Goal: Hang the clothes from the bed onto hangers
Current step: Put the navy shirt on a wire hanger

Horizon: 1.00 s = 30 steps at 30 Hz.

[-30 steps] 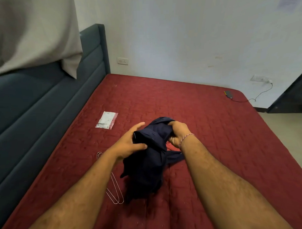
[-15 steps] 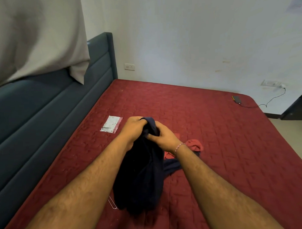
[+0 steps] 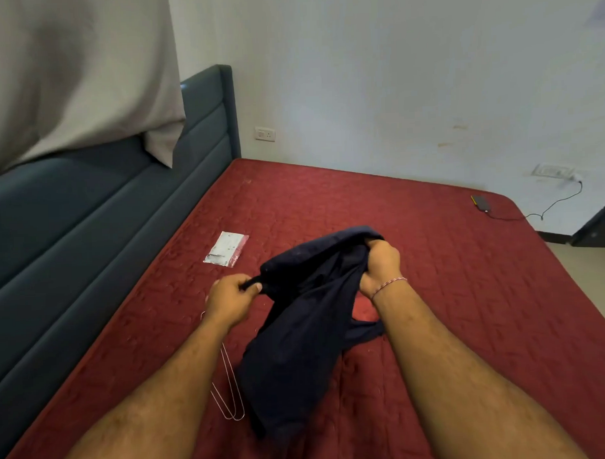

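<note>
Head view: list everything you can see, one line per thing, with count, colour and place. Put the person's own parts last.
garment: one, dark navy, held up over the bed between both hands, lower part hanging to the mattress
wire hangers: count unclear, thin pale metal, on the bed under the left forearm
mattress: one, dark red quilted, fills the lower view
headboard: one, blue-grey padded, along the left
cloth: one, light grey, hanging at upper left
packet: one, clear with white and red, on the bed near the headboard
phone: one, dark, far right corner of the bed, cable attached
left hand: pinches a garment edge
right hand: grips bunched fabric
</note>
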Motion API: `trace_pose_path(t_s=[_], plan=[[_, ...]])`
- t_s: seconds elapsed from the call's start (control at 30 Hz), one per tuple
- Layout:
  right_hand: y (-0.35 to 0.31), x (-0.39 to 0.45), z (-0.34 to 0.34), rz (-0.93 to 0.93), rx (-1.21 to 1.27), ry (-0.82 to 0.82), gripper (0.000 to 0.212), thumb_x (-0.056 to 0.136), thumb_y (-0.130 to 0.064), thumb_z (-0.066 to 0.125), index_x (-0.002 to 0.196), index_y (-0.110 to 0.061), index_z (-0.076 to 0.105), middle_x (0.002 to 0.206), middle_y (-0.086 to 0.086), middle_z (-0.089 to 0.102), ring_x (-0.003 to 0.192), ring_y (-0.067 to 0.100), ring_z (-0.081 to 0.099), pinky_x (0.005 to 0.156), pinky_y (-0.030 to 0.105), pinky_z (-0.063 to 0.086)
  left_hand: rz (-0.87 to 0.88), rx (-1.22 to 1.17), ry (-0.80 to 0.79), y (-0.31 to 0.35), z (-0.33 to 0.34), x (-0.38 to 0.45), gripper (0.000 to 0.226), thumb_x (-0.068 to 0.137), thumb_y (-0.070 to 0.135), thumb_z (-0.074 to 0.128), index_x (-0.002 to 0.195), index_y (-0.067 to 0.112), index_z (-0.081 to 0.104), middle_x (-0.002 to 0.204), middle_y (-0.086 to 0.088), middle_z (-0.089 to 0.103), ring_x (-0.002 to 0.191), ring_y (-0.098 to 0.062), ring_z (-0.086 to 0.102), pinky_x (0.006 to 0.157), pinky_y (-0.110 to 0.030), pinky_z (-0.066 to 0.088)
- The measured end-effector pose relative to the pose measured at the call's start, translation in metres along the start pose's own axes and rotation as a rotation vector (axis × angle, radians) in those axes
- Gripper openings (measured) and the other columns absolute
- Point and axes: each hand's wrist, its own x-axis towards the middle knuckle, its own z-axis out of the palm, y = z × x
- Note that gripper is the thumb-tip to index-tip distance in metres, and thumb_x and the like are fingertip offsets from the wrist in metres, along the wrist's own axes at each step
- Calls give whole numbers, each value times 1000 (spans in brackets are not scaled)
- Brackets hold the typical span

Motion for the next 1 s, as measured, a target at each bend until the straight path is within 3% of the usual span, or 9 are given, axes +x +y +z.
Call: trace_pose_path(t_s=[0.13,0.27,0.33,0.4,0.57,0.67,0.73,0.83,1.0], plan=[[9,24,-32,-49,-343,62,10,91,-12,64,98,-6,69,88,13,72,85,34,70,75,41,56,102,-470,32,40,-15,7,25,98,2,64,89,24,71,77,14,74,74,-3,68,80,-28,52],[29,26,-44,-426,-1318,26,85,74,-40,83,147,-21,44,146,6,45,138,31,40,113,46,38,204,-698,-8,85,-21,12,14,101,4,63,97,15,71,86,9,76,81,-7,68,77,-23,55],[29,13,-33,-814,-1250,-161,96,75,-38,85,155,-25,33,155,-1,35,143,23,32,118,38,30,312,-606,-62,101,-21,18,9,100,13,65,95,18,70,86,6,73,80,-9,65,75,-29,54],[26,1,-12,-919,-1126,-427,88,78,-34,85,152,-30,39,151,-10,44,139,12,41,116,28,32,417,-446,-118,115,-21,23,8,97,25,66,94,17,68,85,-3,70,78,-11,60,75,-38,52],[17,-5,23,-663,-945,-653,11,93,-22,69,101,-18,74,92,-2,75,83,8,65,80,46,58,496,-268,-174,131,-20,25,15,96,32,68,96,17,66,87,-8,68,75,-11,57,74,-43,52],[10,-1,25,-517,-838,-770,27,98,-31,65,96,-5,73,85,10,71,80,17,62,71,47,52,433,-289,-347,116,-29,29,31,86,33,83,108,20,65,98,0,72,86,-10,66,79,-30,54],[5,-1,29,-512,-796,-800,30,98,-30,63,90,-1,70,82,12,66,77,21,57,70,44,48,400,-132,-453,94,-29,32,39,79,33,87,112,26,67,102,8,75,95,-11,72,85,-30,56],[3,5,31,-510,-716,-773,40,97,-29,63,86,9,61,78,10,53,75,22,46,68,40,38,273,91,-530,51,-19,33,15,79,24,84,85,30,71,81,14,75,77,-7,70,76,-31,54],[-6,27,5,-476,-770,-596,44,97,-30,66,78,8,56,74,6,44,72,20,37,66,39,31,91,376,-405,-6,-24,34,13,77,34,79,77,35,66,81,13,73,81,-13,70,76,-34,56]])
